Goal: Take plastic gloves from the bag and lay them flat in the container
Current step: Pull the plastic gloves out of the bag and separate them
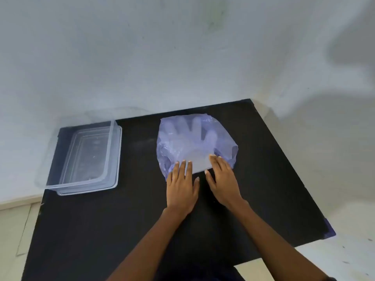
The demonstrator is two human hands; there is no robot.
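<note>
A thin purple plastic bag (221,138) lies on the black table (142,220), right of centre. Clear plastic gloves (190,136) show through it, fingers pointing away from me, and their cuff end (199,164) sticks out of the bag's near opening. My left hand (181,187) lies flat with its fingertips on the bag's near left edge. My right hand (222,181) rests with its fingers spread on the cuff end and the bag's right edge. Neither hand grips anything. At the table's far left stands a clear rectangular container (113,157), with nothing visible inside.
The table sits against a pale wall (182,57) at the back. Pale floor shows past the table's left and right edges. The container seems to sit on its clear lid (89,192).
</note>
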